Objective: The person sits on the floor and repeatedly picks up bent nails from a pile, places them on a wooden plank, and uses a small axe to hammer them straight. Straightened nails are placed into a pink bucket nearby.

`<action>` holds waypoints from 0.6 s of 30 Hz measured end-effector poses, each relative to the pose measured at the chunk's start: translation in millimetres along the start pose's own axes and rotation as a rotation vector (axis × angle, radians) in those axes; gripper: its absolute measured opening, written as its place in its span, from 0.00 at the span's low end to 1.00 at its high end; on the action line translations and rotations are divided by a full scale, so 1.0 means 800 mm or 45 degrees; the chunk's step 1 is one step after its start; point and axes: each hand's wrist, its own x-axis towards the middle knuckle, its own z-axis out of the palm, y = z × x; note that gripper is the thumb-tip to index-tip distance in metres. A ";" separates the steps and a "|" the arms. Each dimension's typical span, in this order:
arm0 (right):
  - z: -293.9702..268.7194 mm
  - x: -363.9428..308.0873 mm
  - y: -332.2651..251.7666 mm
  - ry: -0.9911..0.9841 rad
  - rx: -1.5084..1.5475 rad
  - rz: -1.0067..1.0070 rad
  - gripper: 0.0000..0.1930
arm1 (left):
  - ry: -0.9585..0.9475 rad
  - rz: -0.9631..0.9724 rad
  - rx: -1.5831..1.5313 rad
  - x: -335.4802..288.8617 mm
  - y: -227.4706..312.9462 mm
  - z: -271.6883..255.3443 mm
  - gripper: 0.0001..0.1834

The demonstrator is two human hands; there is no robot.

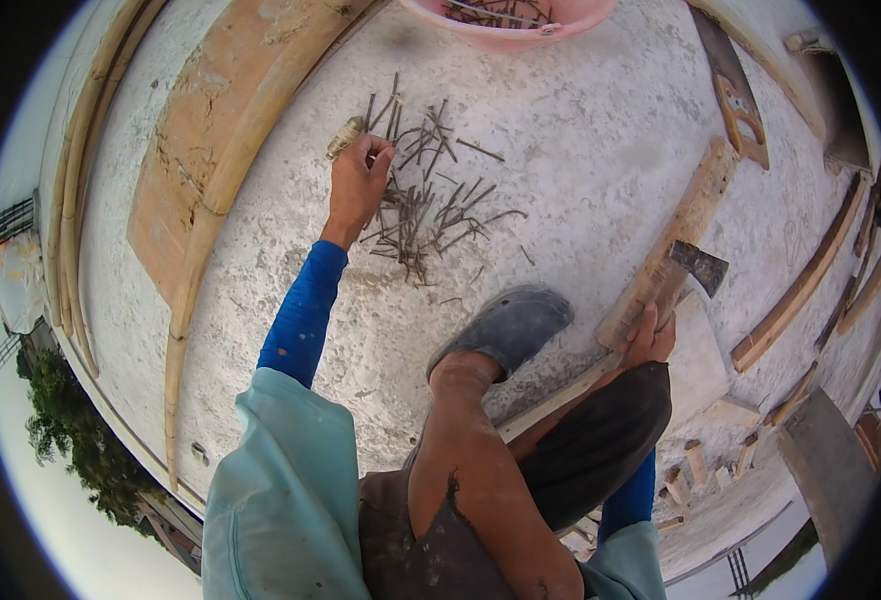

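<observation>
My left hand (pixel 359 185) reaches to the left edge of a loose heap of rusty nails (pixel 421 215) on the rough concrete. Its fingers are curled together; whatever they pinch is too small to make out. Just beyond the fingers lies a small pale, rolled-up piece (pixel 346 137). At the right, by my bent knee, my right hand (pixel 651 338) is closed around the wooden handle of a hatchet (pixel 699 267). The dark hatchet head rests over or just above a worn wooden plank (pixel 698 197), and the handle's lower part is hidden by my fingers.
A pink basin (pixel 521 38) with more nails stands at the far edge. A handsaw (pixel 739 108) lies at the far right. Bamboo poles (pixel 223 180) and a brown board (pixel 171 210) line the left. My shoe (pixel 516 325) stands between the nails and plank.
</observation>
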 end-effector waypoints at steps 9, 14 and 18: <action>0.001 -0.002 0.002 0.002 0.054 -0.030 0.26 | 0.215 0.242 0.416 0.002 0.009 0.053 0.05; 0.001 -0.002 0.003 0.032 0.049 -0.027 0.25 | 0.054 0.152 0.669 0.016 0.012 0.052 0.04; 0.001 -0.002 0.002 0.006 0.075 -0.014 0.24 | 0.170 0.150 0.966 0.007 0.026 0.034 0.05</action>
